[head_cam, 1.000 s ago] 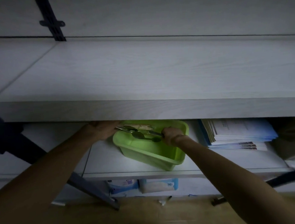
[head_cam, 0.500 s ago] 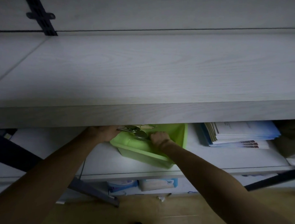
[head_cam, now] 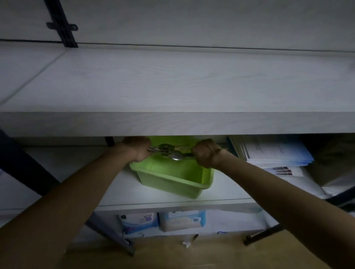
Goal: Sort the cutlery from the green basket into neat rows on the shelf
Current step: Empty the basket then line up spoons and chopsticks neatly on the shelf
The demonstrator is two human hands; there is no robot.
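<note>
The green basket (head_cam: 174, 179) sits on the lower shelf (head_cam: 118, 196), partly under the wide pale upper shelf (head_cam: 170, 83). Metal cutlery (head_cam: 169, 152), spoons among it, lies across the basket's top between my hands. My left hand (head_cam: 137, 148) is closed at the basket's far left corner, with utensil handles running into its fist. At the right side, my right hand (head_cam: 206, 152) is clenched on the handle of a spoon (head_cam: 178, 155). The upper shelf's front edge hides the basket's back part.
A stack of papers and blue folders (head_cam: 275, 152) lies right of the basket. Packages (head_cam: 162, 222) stand on the floor level below. Dark metal frame struts (head_cam: 32, 173) cross at left and lower right. A bracket (head_cam: 63, 27) is on the wall above.
The basket has slid left and turned. My right hand went from inside the basket to its right side, gripping a spoon handle. My left hand stays at the left corner.
</note>
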